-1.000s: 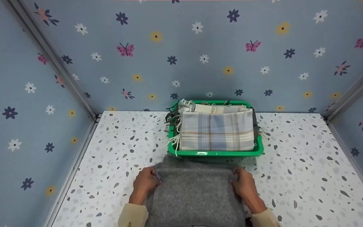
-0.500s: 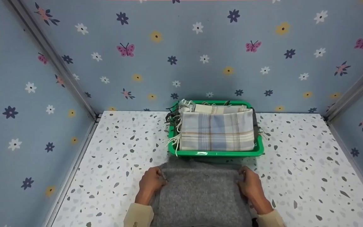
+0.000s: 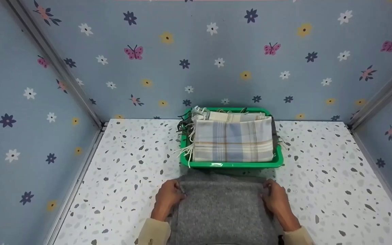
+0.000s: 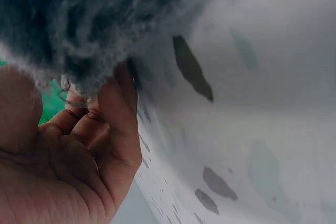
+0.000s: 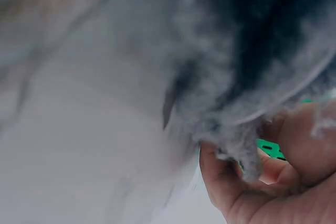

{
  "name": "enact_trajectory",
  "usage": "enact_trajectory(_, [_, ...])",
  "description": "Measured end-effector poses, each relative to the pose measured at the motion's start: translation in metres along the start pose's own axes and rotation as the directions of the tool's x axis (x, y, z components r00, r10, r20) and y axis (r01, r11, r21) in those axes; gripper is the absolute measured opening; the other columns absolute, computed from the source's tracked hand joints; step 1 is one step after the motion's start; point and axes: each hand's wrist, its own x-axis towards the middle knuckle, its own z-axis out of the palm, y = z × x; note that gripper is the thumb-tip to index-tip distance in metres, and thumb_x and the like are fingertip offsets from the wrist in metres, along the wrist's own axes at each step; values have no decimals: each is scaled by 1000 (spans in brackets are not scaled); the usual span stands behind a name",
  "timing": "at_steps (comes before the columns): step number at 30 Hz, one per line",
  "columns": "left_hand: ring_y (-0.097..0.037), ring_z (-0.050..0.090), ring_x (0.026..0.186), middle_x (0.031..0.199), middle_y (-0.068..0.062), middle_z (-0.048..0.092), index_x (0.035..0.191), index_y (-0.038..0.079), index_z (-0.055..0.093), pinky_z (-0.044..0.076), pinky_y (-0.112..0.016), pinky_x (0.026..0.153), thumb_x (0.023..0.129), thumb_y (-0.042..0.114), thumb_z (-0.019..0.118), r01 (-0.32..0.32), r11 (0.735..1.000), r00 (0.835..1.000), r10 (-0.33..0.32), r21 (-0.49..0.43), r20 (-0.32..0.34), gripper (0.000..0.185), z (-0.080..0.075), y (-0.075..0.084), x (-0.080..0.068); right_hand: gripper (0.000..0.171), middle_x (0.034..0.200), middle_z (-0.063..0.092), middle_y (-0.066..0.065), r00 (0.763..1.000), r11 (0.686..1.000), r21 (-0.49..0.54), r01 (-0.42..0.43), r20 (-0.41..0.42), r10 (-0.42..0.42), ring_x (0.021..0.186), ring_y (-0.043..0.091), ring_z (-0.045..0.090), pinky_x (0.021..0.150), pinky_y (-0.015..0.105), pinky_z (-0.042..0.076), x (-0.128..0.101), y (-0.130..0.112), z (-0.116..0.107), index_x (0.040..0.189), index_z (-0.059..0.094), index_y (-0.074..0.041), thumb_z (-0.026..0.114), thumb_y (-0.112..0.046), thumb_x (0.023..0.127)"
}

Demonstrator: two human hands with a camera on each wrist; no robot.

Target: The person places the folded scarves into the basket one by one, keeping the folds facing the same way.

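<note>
Gripping one grey cloth [image 3: 221, 207], two hands: left [image 3: 169, 197], right [image 3: 275, 198].

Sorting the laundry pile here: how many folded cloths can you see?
2: a grey cloth on the table, gripped at both sides, and a plaid cloth in the green basket. More may lie hidden beneath it.

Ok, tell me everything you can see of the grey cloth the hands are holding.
The grey cloth looks like fuzzy wool, folded into a thick rectangle. It lies flat on the speckled table, just in front of the green basket. The left hand grips its left edge, the right hand its right edge, fingers curled under. Its near end runs out of view.
</note>
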Motion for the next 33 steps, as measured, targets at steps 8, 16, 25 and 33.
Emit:
enact_trajectory(8, [-19, 48, 61, 68, 0, 53, 75, 11, 57, 35, -34, 55, 72, -1, 82, -40, 999, 999, 41, 17, -29, 28, 9, 7, -1, 23, 76, 57, 9, 999, 999, -11, -31, 6, 31, 67, 21, 51, 62, 40, 45, -1, 5, -8, 103, 64, 2, 74, 10, 84])
enact_trajectory(16, [-18, 46, 61, 67, 1, 50, 76, 11, 55, 33, -33, 55, 72, -3, 79, -58, 998, 998, 58, 2, -13, 27, 14, 11, -2, 22, 75, 57, 8, 999, 999, -20, -42, 4, 42, 67, 21, 51, 62, 40, 44, -1, 11, -13, 102, 63, 3, 74, 10, 84])
enact_trajectory(25, [-17, 45, 60, 65, 3, 47, 77, 11, 55, 32, -32, 55, 72, -4, 80, -58, 998, 998, 58, -10, -10, 29, 21, 14, -2, 24, 76, 58, 9, 1000, 1000, -16, -12, -9, 11, 68, 20, 50, 63, 40, 45, -3, 18, -18, 102, 63, 1, 74, 11, 84])
enact_trajectory(33, [-17, 44, 60, 65, 4, 46, 77, 11, 55, 31, -33, 55, 72, -2, 78, -68, 998, 998, 68, -2, -7, 27, 24, 15, -3, 22, 74, 59, 9, 1000, 1000, -19, -12, -15, 12, 66, 20, 50, 62, 40, 45, -3, 21, -21, 100, 63, 1, 75, 10, 84])
